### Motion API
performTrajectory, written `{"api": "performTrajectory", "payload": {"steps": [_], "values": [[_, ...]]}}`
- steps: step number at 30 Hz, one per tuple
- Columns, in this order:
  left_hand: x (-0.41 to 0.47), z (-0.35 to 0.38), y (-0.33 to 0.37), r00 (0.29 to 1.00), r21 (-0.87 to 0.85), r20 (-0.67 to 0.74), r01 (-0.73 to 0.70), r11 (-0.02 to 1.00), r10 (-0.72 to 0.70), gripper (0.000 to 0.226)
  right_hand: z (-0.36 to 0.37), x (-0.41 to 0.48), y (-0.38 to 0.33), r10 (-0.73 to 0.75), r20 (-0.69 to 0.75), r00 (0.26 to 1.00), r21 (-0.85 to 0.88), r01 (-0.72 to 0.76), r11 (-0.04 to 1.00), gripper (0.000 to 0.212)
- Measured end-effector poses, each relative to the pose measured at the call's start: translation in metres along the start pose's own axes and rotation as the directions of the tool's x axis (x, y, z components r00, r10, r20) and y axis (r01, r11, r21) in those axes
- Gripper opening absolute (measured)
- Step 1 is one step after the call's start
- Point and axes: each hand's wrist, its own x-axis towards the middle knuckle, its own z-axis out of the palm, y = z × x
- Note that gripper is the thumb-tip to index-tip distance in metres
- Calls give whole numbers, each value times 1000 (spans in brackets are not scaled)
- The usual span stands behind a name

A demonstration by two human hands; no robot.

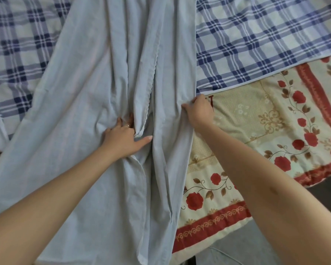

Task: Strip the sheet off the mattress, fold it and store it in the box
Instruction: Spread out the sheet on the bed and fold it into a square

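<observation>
A pale blue-grey sheet (80, 104) lies in a long, loosely gathered strip down the middle of the bed, with folds running lengthwise. My left hand (122, 138) grips a bunch of its folds near the centre, thumb stretched out to the right. My right hand (198, 111) pinches the sheet's right edge, fingers curled into the cloth. Both forearms reach in from the bottom of the view. No box is in view.
A blue-and-white checked cover (256, 41) lies under the sheet at the back and left. A cream quilt with red roses and a red border (275, 131) covers the mattress at right. Dark floor (325, 192) shows past the bed's lower right corner.
</observation>
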Motion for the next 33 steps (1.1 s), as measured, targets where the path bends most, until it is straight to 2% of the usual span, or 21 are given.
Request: {"api": "performTrajectory", "payload": {"steps": [3, 5, 8, 11, 13, 14, 15, 16, 17, 18, 19, 21, 23, 24, 26, 27, 29, 30, 31, 32, 33], "values": [[0, -2, 1, 1000, 30, 10, 4, 1000, -4, 83, -3, 8, -5, 51, 12, 999, 177, -52, 983, 38], [1, 3, 0, 1000, 40, 10, -1, 999, 1, 82, -9, 13, 4, 13, -32, 999, 177, -7, 984, 17], [4, 10, -2, 1000, 53, 27, -14, 998, 12, 83, -16, 15, 29, 53, -78, 996, 155, -41, 987, 19], [6, 11, 1, 999, 45, 38, -12, 999, 10, 81, -9, 14, 25, 139, -164, 977, 25, -137, 990, 21], [8, 10, 3, 999, 43, 38, -10, 999, 8, 80, 2, 9, 3, -111, -280, 953, -203, 54, 978, 49], [8, 10, 3, 999, 39, 39, -8, 999, 6, 79, 9, 6, -9, -333, -239, 912, -300, 257, 919, 61], [9, 10, 2, 999, 35, 42, -6, 999, 4, 79, 16, 5, -16, -545, -83, 834, -381, 479, 791, 64], [9, 11, 1, 999, 30, 48, -6, 1000, 5, 79, 24, 5, -15, -678, 107, 727, -417, 652, 633, 61], [10, 9, 0, 998, 32, 58, -10, 999, 8, 79, 29, 11, -7, -711, 244, 659, -420, 733, 536, 57], [9, 9, 0, 997, 36, 72, -14, 999, 11, 79, 28, 17, 7, -673, 287, 682, -418, 721, 552, 56], [9, 8, -1, 997, 39, 81, -18, 999, 14, 79, 23, 24, 23, -591, 242, 770, -431, 631, 645, 57], [10, 5, 0, 996, 27, 90, -17, 999, 14, 78, 5, 37, 52, -342, 75, 937, -474, 335, 815, 63], [9, 3, 1, 995, 11, 101, -8, 1000, 7, 76, -10, 38, 54, -137, 41, 990, -471, 140, 871, 66], [9, 3, 0, 995, 4, 99, -8, 1000, 7, 74, -11, 33, 45, -112, 25, 993, -474, 111, 874, 66], [8, 5, 1, 995, -5, 97, -7, 1000, 8, 73, -6, 10, 23, -209, -27, 978, -501, 167, 849, 64], [8, 5, 2, 995, -7, 96, -4, 1000, 4, 72, 1, -5, 16, -335, -16, 942, -512, 280, 812, 63], [10, 4, 0, 995, -34, 97, -2, 999, 5, 68, 15, -42, 25, -582, 166, 796, -472, 582, 662, 59], [10, 5, -2, 995, -66, 98, -7, 998, 13, 66, 21, -63, 43, -635, 291, 715, -447, 689, 571, 59], [11, 6, -5, 997, -120, 72, -20, 993, 28, 64, 23, -76, 64, -638, 391, 664, -445, 743, 500, 59], [8, 9, -7, 999, -200, 17, -36, 979, 40, 60, 20, -84, 88, -602, 448, 661, -453, 748, 484, 60], [1, 12, -7, 998, -279, -59, -46, 959, 31, 53, 19, -91, 111, -559, 434, 706, -481, 707, 519, 59]]}}
